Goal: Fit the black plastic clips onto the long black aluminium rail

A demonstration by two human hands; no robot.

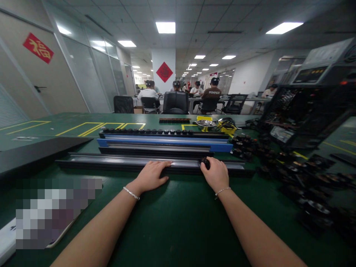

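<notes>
A long black rail with a shiny clear channel lies crosswise on the green table in front of me. My left hand rests on its near edge, palm down, with fingers stretched over the channel and thumb apart. At the rail's right part, my right hand pinches a small round black part at the channel; its details are too dark to make out. Just behind lie a shorter black rail and a blue rail. Beyond these, a row of small round black parts sits along another dark rail.
Loose black parts are heaped at the right. Behind them stands an open computer case. A metal bowl and yellow holder stand at the back. A blurred-out flat object lies at left front. Several people sit at far desks.
</notes>
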